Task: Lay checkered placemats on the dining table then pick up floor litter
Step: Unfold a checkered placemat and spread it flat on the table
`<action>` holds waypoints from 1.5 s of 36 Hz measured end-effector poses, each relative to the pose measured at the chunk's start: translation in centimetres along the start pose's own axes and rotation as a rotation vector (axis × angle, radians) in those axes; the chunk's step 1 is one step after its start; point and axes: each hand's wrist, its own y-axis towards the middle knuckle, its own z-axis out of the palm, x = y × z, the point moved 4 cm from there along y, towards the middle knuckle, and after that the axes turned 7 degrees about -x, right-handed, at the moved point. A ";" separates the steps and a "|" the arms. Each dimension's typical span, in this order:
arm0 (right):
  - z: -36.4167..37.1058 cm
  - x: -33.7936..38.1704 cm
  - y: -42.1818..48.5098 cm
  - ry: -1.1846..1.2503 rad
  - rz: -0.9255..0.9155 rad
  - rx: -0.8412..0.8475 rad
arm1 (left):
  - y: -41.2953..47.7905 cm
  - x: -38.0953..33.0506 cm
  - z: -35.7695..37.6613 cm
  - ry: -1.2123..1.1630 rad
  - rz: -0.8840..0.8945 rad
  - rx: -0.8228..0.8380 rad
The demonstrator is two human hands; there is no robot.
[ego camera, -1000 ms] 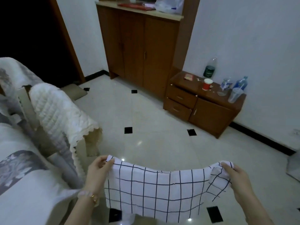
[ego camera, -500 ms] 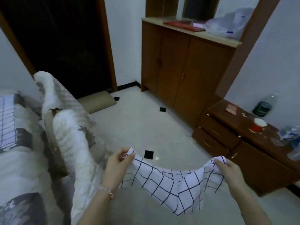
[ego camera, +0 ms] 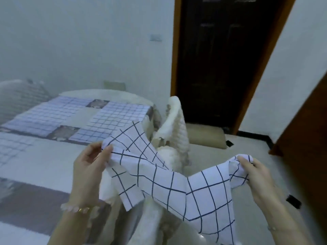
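Note:
A white checkered placemat (ego camera: pixel 178 184) with dark grid lines hangs slack and twisted between my two hands. My left hand (ego camera: pixel 88 167) pinches its left corner just over the near right edge of the dining table (ego camera: pixel 46 167). My right hand (ego camera: pixel 256 179) grips the bunched right corner out over the floor. Two checkered placemats (ego camera: pixel 113 121) (ego camera: pixel 44 115) lie flat on the far part of the table, and the edge of another (ego camera: pixel 10 147) shows at the left.
Two chairs with white quilted covers (ego camera: pixel 177 128) stand at the table's right side, under the held cloth. A dark wooden door (ego camera: pixel 221 59) with a beige mat (ego camera: pixel 205 137) before it is behind. A brown cabinet (ego camera: pixel 304 147) stands at the right. The tiled floor (ego camera: pixel 247 147) has small black insets.
The view has swung left from the cabinets to the dining table. Both hands have kept hold of the placemat, which now sags and twists, with my left hand over the table's edge.

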 end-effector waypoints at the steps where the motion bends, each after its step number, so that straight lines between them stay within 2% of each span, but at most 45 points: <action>1: 0.7 0.4 0.8 0.015 -0.032 0.008 | 0.5 0.0 -0.6 0.017 0.001 -0.007; 5: 8.8 3.1 5.3 0.008 -0.105 0.249 | 2.3 0.4 -5.7 0.111 0.029 -0.263; 10: 19.6 3.9 6.8 -0.015 -0.111 0.519 | 0.9 1.0 -12.9 0.205 -0.005 -0.582; 15: 28.8 3.6 4.7 -0.072 -0.097 0.741 | -2.2 0.6 -18.9 0.266 -0.039 -0.812; 22: 38.4 3.4 0.0 -0.123 -0.178 0.951 | -5.2 0.6 -25.3 0.337 -0.095 -1.083; 28: 44.0 3.5 -2.8 -0.161 -0.205 1.048 | -5.4 0.6 -27.7 0.370 -0.105 -1.175; 33: 48.0 2.7 -3.6 -0.209 -0.214 1.080 | -4.7 1.8 -28.8 0.385 -0.144 -1.176; 45: 62.0 -5.4 -3.6 -0.526 -0.124 1.229 | -1.5 11.2 -34.6 0.402 -0.589 -1.210; 50: 64.9 -8.8 -4.2 -0.633 -0.118 1.267 | -1.9 14.7 -36.2 0.427 -0.746 -1.253; 54: 65.9 -11.1 -4.4 -0.731 -0.195 1.304 | -2.8 16.4 -37.4 0.499 -0.813 -1.252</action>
